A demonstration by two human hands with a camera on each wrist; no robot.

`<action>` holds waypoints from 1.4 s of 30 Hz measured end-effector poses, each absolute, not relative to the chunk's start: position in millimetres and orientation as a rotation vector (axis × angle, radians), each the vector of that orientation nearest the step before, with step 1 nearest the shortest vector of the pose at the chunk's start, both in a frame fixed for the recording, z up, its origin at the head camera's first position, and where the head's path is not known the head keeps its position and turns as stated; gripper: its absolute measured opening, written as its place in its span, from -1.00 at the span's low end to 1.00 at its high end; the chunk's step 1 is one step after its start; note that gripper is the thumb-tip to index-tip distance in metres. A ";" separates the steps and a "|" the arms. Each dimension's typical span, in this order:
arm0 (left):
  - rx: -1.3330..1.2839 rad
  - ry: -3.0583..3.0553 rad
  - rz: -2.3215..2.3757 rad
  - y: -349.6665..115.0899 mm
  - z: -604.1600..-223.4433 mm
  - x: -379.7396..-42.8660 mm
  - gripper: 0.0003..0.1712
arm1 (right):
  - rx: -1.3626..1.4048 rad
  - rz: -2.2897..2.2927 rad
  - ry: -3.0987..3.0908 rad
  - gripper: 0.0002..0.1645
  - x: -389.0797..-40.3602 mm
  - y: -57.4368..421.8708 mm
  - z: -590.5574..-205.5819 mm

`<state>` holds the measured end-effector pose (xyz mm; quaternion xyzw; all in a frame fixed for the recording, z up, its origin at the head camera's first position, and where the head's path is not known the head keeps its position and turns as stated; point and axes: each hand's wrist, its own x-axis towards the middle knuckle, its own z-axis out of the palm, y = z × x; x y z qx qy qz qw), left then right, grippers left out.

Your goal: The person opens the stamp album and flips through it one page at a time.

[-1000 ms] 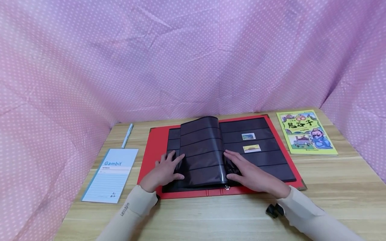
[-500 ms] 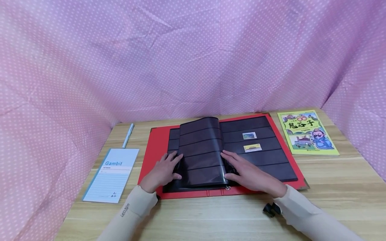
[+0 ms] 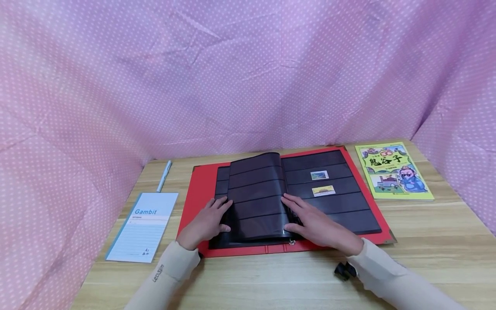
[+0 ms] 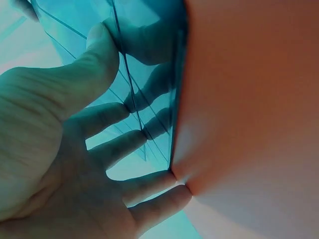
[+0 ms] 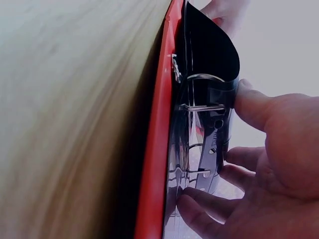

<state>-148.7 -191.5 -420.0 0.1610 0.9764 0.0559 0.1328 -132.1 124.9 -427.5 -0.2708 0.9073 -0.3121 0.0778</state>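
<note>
A red ring-binder stamp album [image 3: 195, 185] lies spread on the table. Its black pocket page [image 3: 253, 193] is turned to the left and bulges up near the binding. My left hand [image 3: 205, 221] rests with spread fingers at that page's left edge; the left wrist view shows fingertips touching the glossy sheet. With thumb and extended fingers, my right hand [image 3: 315, 224] touches the raised bulge beside the metal rings [image 5: 204, 107]. On the right-hand page [image 3: 348, 202] sit a green-blue stamp [image 3: 319, 175] and a yellow stamp [image 3: 323, 190].
A light-blue Gambit notebook [image 3: 143, 228] lies left of the album, with a pale blue pen [image 3: 164, 176] above it. At the far right is a yellow comic-style book [image 3: 393, 170]. A pink dotted curtain [image 3: 248, 77] hangs behind the wooden table [image 3: 271, 280].
Both hands have shifted slightly left, the right one a little more, along the page's bulge. The turned page lies slightly further left and lower. The stamps and other things stay put.
</note>
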 end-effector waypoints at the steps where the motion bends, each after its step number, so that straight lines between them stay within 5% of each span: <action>1: 0.467 2.831 0.168 -192.1 -419.8 -148.5 -0.08 | -0.810 -0.932 2.721 -0.12 -131.9 124.1 -427.2; 22: 0.344 2.778 0.341 -215.8 -414.9 -149.4 -0.10 | -0.820 -0.806 2.760 -0.10 -131.8 103.1 -421.8; 42: 0.318 2.681 0.350 -225.6 -407.9 -149.8 0.14 | -0.772 -0.897 2.681 -0.23 -131.3 126.7 -416.6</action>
